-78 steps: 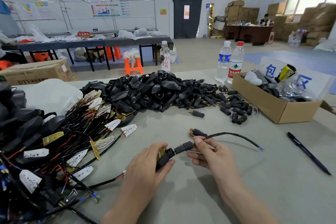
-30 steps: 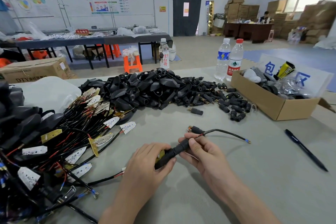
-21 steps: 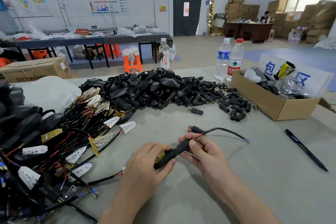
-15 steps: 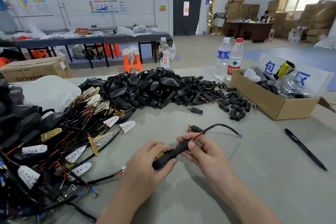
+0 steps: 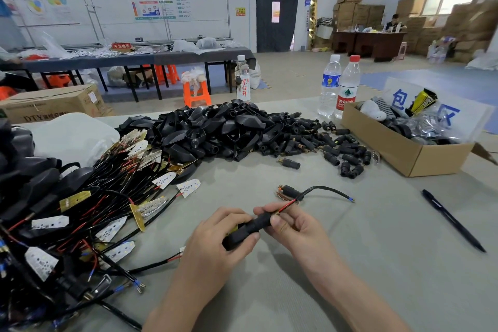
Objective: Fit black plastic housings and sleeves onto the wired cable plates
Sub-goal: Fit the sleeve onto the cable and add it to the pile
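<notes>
My left hand point(image 5: 215, 240) grips a black plastic housing point(image 5: 237, 237) with a bit of yellow plate showing at its back. My right hand point(image 5: 293, 226) pinches the black sleeve point(image 5: 260, 222) that meets the housing's front end. A red wire and a black cable point(image 5: 327, 190) run out of the sleeve to the right and end in a blue tip. A small black plug point(image 5: 289, 191) lies on the table just beyond my right fingers. A heap of loose black housings point(image 5: 215, 129) and sleeves point(image 5: 334, 148) fills the middle of the table. Wired plates point(image 5: 113, 197) lie tangled at the left.
An open cardboard box point(image 5: 398, 151) with mixed items stands at the right. Two water bottles point(image 5: 339, 86) stand behind it, a third bottle point(image 5: 243, 81) at the table's far edge. A black pen point(image 5: 452, 219) lies at the right. Finished black assemblies point(image 5: 24, 170) pile at the far left.
The sleeve has slid down the cable against the housing. The loose cable end has drawn in towards my hands, so less cable sticks out to the right.
</notes>
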`<act>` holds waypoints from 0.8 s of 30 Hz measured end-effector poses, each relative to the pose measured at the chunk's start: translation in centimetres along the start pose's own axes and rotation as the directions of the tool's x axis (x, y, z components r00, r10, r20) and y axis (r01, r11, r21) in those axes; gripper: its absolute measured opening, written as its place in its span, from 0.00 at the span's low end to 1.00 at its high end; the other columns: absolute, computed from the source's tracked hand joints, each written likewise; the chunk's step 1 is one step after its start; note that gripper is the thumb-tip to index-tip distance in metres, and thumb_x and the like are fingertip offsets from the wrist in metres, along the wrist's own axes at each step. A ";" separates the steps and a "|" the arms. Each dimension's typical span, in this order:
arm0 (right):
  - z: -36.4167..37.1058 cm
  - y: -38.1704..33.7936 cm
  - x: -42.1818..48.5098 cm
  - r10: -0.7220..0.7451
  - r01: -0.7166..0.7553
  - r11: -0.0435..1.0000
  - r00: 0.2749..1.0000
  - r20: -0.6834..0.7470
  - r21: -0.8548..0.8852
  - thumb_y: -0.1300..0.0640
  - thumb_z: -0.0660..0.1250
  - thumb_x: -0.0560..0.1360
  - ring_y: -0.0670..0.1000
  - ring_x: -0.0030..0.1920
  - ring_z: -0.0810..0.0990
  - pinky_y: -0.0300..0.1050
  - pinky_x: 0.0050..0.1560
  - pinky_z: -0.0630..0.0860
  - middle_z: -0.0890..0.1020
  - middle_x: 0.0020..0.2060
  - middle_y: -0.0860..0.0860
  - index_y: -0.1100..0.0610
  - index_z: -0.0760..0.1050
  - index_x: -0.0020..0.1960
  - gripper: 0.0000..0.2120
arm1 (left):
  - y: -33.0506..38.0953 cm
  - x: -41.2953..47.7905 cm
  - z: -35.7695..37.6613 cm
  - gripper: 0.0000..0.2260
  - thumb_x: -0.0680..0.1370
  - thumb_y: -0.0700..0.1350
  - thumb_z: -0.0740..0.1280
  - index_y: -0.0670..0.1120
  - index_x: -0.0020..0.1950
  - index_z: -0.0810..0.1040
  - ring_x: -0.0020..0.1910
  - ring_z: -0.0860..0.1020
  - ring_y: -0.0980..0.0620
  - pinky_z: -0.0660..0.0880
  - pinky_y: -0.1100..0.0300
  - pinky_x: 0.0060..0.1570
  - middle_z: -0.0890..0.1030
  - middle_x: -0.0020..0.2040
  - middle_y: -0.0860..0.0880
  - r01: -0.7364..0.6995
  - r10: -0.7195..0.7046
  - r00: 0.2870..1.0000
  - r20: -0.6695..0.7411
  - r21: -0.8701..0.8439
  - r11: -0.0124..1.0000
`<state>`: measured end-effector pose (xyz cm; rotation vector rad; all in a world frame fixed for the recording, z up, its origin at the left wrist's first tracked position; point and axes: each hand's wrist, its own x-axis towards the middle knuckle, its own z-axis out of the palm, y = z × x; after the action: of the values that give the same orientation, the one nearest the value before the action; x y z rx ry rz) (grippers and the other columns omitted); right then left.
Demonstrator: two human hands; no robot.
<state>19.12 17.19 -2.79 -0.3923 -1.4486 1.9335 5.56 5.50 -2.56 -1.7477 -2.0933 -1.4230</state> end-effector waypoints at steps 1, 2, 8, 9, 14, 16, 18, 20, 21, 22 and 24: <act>0.0 0.0 0.0 0.004 -0.004 1.000 1.000 0.003 0.003 0.66 0.63 0.77 0.51 0.56 0.84 0.41 0.57 0.78 0.86 0.53 0.56 0.63 0.76 0.55 0.07 | 0.0 0.0 0.0 0.08 0.73 0.55 0.71 0.56 0.51 0.81 0.47 0.80 0.58 0.77 0.51 0.47 0.78 0.52 0.61 0.001 -0.001 1.000 -0.004 -0.004 1.000; 0.0 0.1 0.0 0.014 -0.014 1.000 1.000 0.011 0.006 0.65 0.64 0.77 0.52 0.56 0.83 0.42 0.58 0.78 0.86 0.53 0.56 0.63 0.76 0.55 0.07 | 0.0 0.0 0.0 0.09 0.73 0.55 0.71 0.56 0.51 0.81 0.47 0.80 0.58 0.77 0.53 0.47 0.78 0.52 0.61 0.002 -0.002 1.000 -0.004 -0.005 1.000; 0.0 0.4 0.1 0.078 -0.078 0.997 0.996 0.034 0.017 0.58 0.67 0.72 0.54 0.57 0.83 0.48 0.62 0.78 0.85 0.54 0.56 0.61 0.77 0.54 0.12 | -0.2 -0.2 0.1 0.10 0.72 0.57 0.70 0.57 0.52 0.82 0.46 0.80 0.57 0.78 0.53 0.44 0.77 0.52 0.60 0.026 -0.026 1.000 -0.003 0.045 0.999; -0.1 0.2 0.1 0.085 -0.086 0.996 0.996 0.021 0.014 0.57 0.68 0.72 0.54 0.56 0.83 0.46 0.60 0.79 0.85 0.53 0.56 0.60 0.78 0.54 0.13 | -0.1 -0.1 0.1 0.10 0.73 0.57 0.69 0.58 0.52 0.81 0.46 0.80 0.57 0.78 0.52 0.43 0.77 0.52 0.60 0.028 -0.027 1.000 -0.016 0.071 0.997; -0.4 -0.1 0.4 0.092 -0.086 0.995 0.984 -0.150 0.046 0.61 0.67 0.78 0.52 0.49 0.86 0.40 0.48 0.81 0.86 0.45 0.55 0.61 0.82 0.52 0.07 | 0.2 0.0 0.3 0.15 0.74 0.61 0.66 0.56 0.57 0.79 0.49 0.79 0.57 0.78 0.52 0.48 0.76 0.54 0.60 0.016 -0.015 1.000 -0.006 0.171 0.985; -0.5 -0.4 0.4 0.093 -0.082 0.995 0.978 -0.186 0.062 0.65 0.64 0.79 0.50 0.48 0.86 0.39 0.45 0.81 0.86 0.42 0.51 0.62 0.81 0.52 0.07 | -0.1 -0.1 0.2 0.17 0.75 0.63 0.63 0.57 0.59 0.77 0.53 0.77 0.58 0.76 0.53 0.53 0.75 0.55 0.62 0.087 -0.085 0.996 -0.015 0.133 0.987; -0.6 -0.6 0.5 0.098 -0.085 0.994 0.971 -0.220 0.067 0.66 0.64 0.79 0.49 0.47 0.86 0.39 0.45 0.81 0.86 0.41 0.48 0.63 0.81 0.52 0.07 | -0.6 -0.2 0.2 0.13 0.78 0.61 0.61 0.58 0.59 0.76 0.54 0.77 0.59 0.75 0.52 0.54 0.76 0.53 0.63 0.147 -0.144 0.989 -0.044 0.094 0.985; -0.6 -0.6 0.6 0.107 -0.091 0.993 0.966 -0.237 0.076 0.67 0.64 0.79 0.48 0.47 0.86 0.39 0.45 0.82 0.86 0.40 0.48 0.64 0.81 0.52 0.07 | -1.1 -0.3 0.2 0.05 0.80 0.55 0.63 0.58 0.55 0.76 0.52 0.76 0.59 0.75 0.51 0.53 0.77 0.50 0.63 0.178 -0.174 0.983 -0.052 0.115 0.977; -0.6 -0.6 0.6 0.111 -0.093 0.992 0.964 -0.241 0.083 0.67 0.64 0.79 0.48 0.47 0.86 0.39 0.45 0.82 0.86 0.40 0.48 0.64 0.81 0.52 0.07 | -1.2 -0.3 0.3 0.03 0.80 0.53 0.65 0.58 0.53 0.76 0.51 0.76 0.59 0.75 0.51 0.53 0.78 0.49 0.63 0.194 -0.190 0.981 -0.043 0.135 0.972; -0.6 -0.6 0.6 0.115 -0.095 0.991 0.963 -0.245 0.091 0.67 0.64 0.79 0.48 0.47 0.86 0.39 0.45 0.82 0.86 0.40 0.48 0.64 0.81 0.52 0.07 | -1.3 -0.3 0.3 0.01 0.80 0.52 0.65 0.58 0.51 0.76 0.50 0.76 0.59 0.74 0.52 0.52 0.78 0.48 0.63 0.212 -0.209 0.977 -0.037 0.146 0.966; -0.5 -0.5 0.7 0.122 -0.097 0.990 0.959 -0.256 0.105 0.67 0.65 0.79 0.49 0.48 0.86 0.39 0.46 0.82 0.86 0.41 0.48 0.63 0.82 0.51 0.07 | -1.4 -0.4 0.2 0.01 0.79 0.52 0.66 0.58 0.48 0.75 0.49 0.76 0.59 0.74 0.54 0.50 0.78 0.46 0.62 0.247 -0.243 0.969 -0.046 0.151 0.957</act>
<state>19.12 18.11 -2.39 -0.6713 -1.1849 1.9418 4.66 5.49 -3.74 -1.4463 -2.4032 -1.2829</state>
